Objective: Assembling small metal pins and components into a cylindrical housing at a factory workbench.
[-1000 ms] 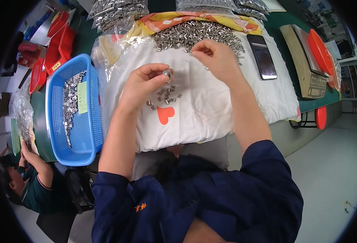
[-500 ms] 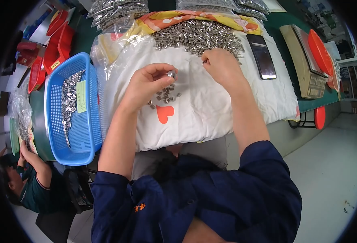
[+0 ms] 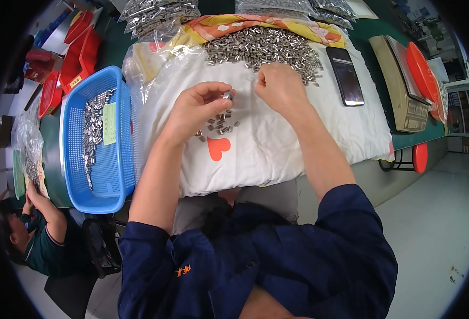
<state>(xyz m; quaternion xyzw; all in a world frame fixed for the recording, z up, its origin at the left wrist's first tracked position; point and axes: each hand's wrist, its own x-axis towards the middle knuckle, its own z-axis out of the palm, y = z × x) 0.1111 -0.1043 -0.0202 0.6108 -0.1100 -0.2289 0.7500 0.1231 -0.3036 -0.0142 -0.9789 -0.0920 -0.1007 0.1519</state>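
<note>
My left hand (image 3: 201, 106) is closed around a small shiny metal cylinder (image 3: 227, 96), pinched between thumb and fingers. Below it, several short metal cylinders lie in a loose group (image 3: 222, 125) on the white cloth (image 3: 266, 154), just above a printed red heart. My right hand (image 3: 279, 87) is closed, thumb against the curled forefinger; whatever it holds is hidden. It stands at the near edge of a broad pile of short metal cylinders (image 3: 266, 47) at the back of the cloth.
On the left stands a blue plastic basket (image 3: 121, 159) holding more metal cylinders. A dark phone (image 3: 346, 77) lies at the right, beside a scale (image 3: 404, 90) with a red tray (image 3: 421, 69). Bags of metal parts (image 3: 160, 13) line the back. Another person (image 3: 48, 228) works at far left.
My right hand has moved slightly left, away from the pile and nearer my left hand. My left hand still holds the cylinder in about the same place.
</note>
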